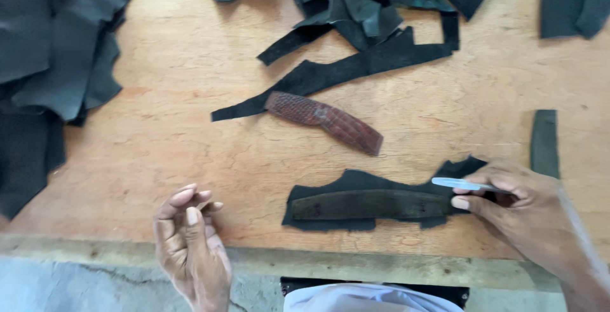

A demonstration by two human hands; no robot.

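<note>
While the right hand (518, 207) grips a thin pale blade (459, 184) at the lower right, its thumb pins the dark strap-shaped pattern (372, 204) flat on a black leather scrap (356, 182), apparently steadying it. Lower left, the left hand (189, 242) hovers, fingers loosely curled, empty. Bare wooden table (190, 140) lies between; its front edge runs just below.

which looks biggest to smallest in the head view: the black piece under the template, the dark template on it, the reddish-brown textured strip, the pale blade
1. Black piece
2. Dark template
3. Reddish-brown textured strip, only somewhat shorter than the template and farther from the camera, so this ranking is unsure
4. Pale blade, held in the right hand, partly hidden
</note>
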